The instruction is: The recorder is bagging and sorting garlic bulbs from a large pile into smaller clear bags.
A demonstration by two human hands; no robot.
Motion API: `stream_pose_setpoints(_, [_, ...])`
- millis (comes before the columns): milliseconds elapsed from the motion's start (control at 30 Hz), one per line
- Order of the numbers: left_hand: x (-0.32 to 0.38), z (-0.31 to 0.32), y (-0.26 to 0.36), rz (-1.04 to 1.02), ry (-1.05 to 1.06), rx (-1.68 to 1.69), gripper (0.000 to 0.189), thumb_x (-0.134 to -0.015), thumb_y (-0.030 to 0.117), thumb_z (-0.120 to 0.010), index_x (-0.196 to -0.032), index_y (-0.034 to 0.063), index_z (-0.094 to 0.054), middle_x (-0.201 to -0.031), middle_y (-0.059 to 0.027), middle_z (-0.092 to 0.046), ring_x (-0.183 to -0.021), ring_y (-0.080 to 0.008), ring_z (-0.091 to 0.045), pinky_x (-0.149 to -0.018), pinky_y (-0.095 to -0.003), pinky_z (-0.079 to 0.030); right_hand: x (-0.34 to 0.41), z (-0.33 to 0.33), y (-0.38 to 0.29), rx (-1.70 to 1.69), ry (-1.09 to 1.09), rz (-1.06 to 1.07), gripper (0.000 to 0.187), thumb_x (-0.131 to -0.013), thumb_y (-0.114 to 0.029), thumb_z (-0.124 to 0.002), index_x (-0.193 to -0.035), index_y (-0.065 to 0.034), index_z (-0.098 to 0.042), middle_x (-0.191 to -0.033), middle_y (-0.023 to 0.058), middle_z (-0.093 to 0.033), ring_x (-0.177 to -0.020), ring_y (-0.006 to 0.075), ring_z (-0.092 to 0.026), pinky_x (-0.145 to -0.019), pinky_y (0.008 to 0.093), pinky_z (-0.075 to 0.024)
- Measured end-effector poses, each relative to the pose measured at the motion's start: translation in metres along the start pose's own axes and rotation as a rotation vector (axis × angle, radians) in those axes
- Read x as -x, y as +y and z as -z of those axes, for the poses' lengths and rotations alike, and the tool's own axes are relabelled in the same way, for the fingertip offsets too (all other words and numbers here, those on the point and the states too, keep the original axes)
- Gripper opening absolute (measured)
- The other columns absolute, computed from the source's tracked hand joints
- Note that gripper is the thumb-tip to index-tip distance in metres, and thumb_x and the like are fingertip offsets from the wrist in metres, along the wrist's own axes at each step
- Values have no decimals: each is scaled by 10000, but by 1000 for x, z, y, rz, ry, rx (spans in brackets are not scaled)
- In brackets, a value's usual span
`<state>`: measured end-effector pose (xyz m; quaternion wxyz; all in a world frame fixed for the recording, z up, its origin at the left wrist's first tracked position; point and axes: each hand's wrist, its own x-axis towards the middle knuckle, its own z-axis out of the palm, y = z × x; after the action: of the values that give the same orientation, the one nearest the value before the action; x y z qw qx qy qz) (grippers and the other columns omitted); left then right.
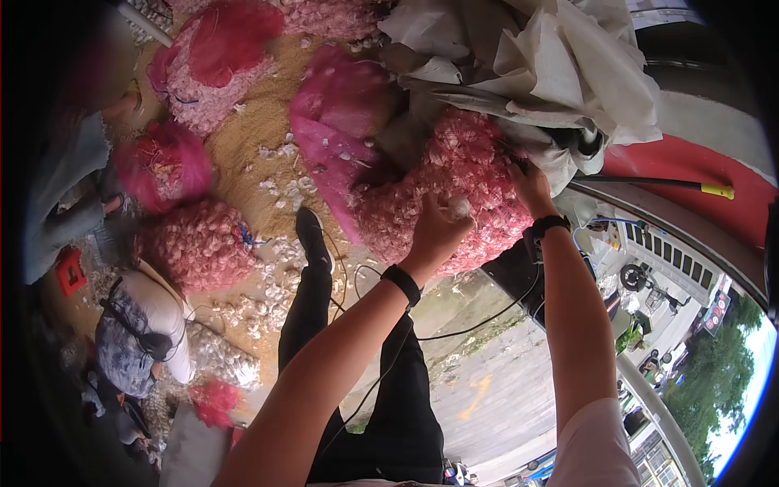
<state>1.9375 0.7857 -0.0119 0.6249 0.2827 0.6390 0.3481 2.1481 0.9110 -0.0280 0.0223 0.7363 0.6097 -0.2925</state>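
A red mesh sack full of garlic bulbs (pixel 389 213) lies before me. Near its middle is my left hand (pixel 439 234), with the fingers curled around a pale garlic bulb (pixel 458 207). My right hand (pixel 530 185) is at the sack's upper right side by a dark thing at the fingertips; whether it grips the mesh is hard to see. Against the sack's left side rests a magenta mesh sack (pixel 328 134). Grey-white sheeting (pixel 548 67) is heaped just above the full sack.
More filled garlic sacks (pixel 195 246) stand at the left, beside loose garlic bulbs (pixel 268 304) and husks on the floor. A person (pixel 143 322) bends at the lower left; another is at the far left. A thin black cable (pixel 475 333) hangs across my legs. A yellow-tipped bar (pixel 718 190) is at right.
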Motion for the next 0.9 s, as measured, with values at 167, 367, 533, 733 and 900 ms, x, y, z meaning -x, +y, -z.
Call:
stream_pose_setpoints(167, [29, 14, 21, 80, -153, -41, 624, -713, 236, -737, -1164, -8, -381, -1033, -188, -591, -906, -260, -618, -790, -352, -491, 7, 12, 3, 274, -119, -6, 590, -857, -589, -494, -1022, -52, -674, -1002, 246, -652, -1003, 420, -595, -838, 479, -461])
stream_pose_setpoints(367, [77, 31, 28, 52, -93, 58, 598, -697, 189, -717, -1159, -13, -396, -1003, -163, -581, -915, -286, -613, -785, -372, -486, 63, 9, 25, 55, -77, -41, 569, -906, -521, -500, -1068, 3, -650, -982, 257, -658, -992, 428, -599, -838, 438, -455])
stream_pose_setpoints(533, [158, 51, -2, 38, 38, 155, 592, -686, 131, -711, -1156, -7, -379, -985, -191, -583, -933, -310, -616, -774, -386, -488, 170, 6, -20, -436, -238, -69, 582, -921, -405, -573, -1275, 55, -527, -1217, 117, -609, -1055, 215, -585, -844, 349, -467])
stream_pose_setpoints(733, [280, 68, -26, -81, 203, 165, 768, -702, 137, -685, -1337, -11, -279, -958, -205, -602, -887, -339, -627, -738, -413, -494, 268, -11, -59, -713, -591, -270, 343, -910, -329, -613, -1162, -100, -577, -973, -10, -618, -866, 126, -600, -726, 293, -499])
stream_pose_setpoints(900, [371, 119, -32, -3, 255, 196, 757, -680, 117, -689, -1312, -19, -294, -947, -218, -623, -849, -355, -635, -706, -428, -501, 342, -45, -75, -627, -596, -266, 325, -909, -391, -582, -1111, -136, -592, -889, -18, -615, -788, 136, -594, -661, 288, -478])
